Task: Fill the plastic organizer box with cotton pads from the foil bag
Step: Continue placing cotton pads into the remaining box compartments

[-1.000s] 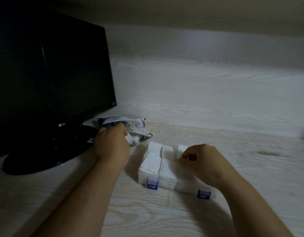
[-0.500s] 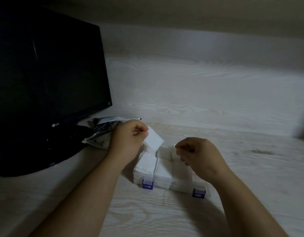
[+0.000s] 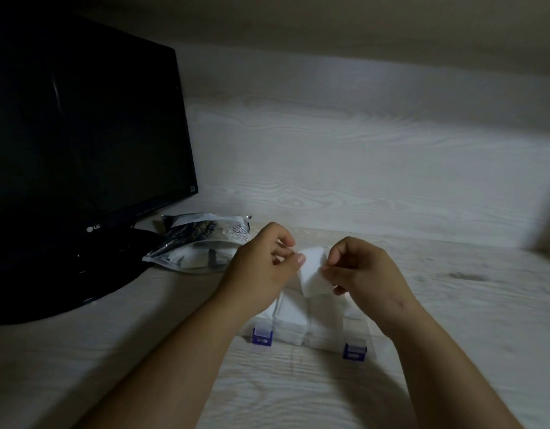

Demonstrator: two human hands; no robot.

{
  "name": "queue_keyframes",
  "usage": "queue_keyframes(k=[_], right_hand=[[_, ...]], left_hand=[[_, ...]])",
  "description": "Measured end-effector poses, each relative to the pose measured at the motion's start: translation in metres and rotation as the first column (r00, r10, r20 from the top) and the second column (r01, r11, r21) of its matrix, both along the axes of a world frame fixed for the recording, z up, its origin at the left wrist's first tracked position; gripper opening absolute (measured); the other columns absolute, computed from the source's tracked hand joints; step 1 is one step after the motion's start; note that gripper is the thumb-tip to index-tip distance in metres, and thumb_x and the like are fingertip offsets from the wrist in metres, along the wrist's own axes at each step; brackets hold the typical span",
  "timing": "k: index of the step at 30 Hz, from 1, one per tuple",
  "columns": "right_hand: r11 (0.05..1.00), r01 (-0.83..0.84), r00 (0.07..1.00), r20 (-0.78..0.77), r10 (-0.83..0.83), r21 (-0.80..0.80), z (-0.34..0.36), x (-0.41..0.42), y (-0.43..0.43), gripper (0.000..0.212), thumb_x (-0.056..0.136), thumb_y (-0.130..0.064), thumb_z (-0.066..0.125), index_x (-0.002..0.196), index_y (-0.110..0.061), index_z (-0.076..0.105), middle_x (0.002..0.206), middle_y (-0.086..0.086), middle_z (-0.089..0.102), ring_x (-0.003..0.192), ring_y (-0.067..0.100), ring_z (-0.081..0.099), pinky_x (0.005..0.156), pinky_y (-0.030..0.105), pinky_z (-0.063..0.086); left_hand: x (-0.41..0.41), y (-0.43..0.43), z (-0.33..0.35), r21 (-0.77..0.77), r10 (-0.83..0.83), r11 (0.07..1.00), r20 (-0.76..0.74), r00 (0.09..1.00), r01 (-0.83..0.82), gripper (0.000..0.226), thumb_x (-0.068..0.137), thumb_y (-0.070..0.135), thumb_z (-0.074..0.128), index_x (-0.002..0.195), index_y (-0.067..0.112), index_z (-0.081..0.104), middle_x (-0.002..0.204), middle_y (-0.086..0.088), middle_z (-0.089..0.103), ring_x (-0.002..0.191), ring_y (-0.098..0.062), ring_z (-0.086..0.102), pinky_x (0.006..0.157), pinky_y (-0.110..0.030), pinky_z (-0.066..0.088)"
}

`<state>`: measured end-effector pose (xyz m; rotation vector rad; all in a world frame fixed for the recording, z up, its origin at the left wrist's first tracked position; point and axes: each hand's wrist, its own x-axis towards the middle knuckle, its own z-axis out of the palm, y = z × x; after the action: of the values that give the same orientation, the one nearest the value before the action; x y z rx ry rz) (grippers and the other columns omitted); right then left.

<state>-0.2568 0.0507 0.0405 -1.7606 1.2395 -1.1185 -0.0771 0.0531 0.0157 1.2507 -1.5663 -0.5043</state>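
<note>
The left hand (image 3: 264, 267) and right hand (image 3: 360, 270) pinch opposite edges of a cotton pad (image 3: 312, 275): light, limp, likely crease-prone.

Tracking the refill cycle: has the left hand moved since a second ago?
Yes. The left hand has left the foil bag and gone right, over the organizer box, pinching a cotton pad.
</note>
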Motion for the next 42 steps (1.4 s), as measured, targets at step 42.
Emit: queue_keyframes(k=[42], right_hand=[[0.956,0.066,0.735,-0.662,0.148,0.286,0.0,-0.007,-0.004,0.024,0.076,-0.019,0.081,0.098,-0.024,0.077,0.074,0.0,0.072,0.058,0.008,0.065,0.063,0.02,0.058]], left_hand=[[-0.021,0.008,-0.004,0.157,-0.135,0.987,0.716,0.685,0.031,0.021,0.086,0.042,0.062,0.095,0.027,0.072,0.094,0.002,0.062,0.084,-0.016,0.058,0.067,-0.024,0.043]])
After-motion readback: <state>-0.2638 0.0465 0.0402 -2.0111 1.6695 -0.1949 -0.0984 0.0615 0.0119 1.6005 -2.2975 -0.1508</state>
